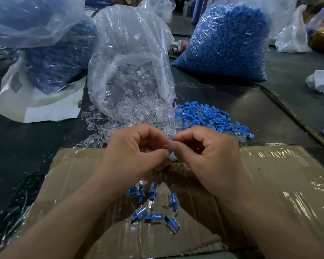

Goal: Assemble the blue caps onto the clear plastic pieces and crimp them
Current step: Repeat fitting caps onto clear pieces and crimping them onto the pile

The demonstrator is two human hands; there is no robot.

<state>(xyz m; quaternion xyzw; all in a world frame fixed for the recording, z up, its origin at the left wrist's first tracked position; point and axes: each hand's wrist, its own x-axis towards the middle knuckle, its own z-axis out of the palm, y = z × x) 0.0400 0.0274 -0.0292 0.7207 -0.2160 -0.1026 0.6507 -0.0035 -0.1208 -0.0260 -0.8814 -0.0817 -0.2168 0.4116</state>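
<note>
My left hand [137, 152] and my right hand [208, 156] meet fingertip to fingertip above the cardboard sheet [269, 174], pinching a small clear plastic piece [169, 146] between them. The piece is mostly hidden by my fingers, and I cannot tell whether a blue cap is on it. Several assembled pieces [153, 208], clear with blue caps, lie on the cardboard below my hands. Loose clear pieces [108, 126] spill from an open clear bag [127, 71]. A pile of loose blue caps [209, 118] lies to its right.
A full bag of blue caps [226, 42] stands at the back right, and another large bag of blue parts [51, 53] at the back left on a white sack. White plastic bags [292, 36] and a white object [322, 81] lie at the far right. The surface is dark.
</note>
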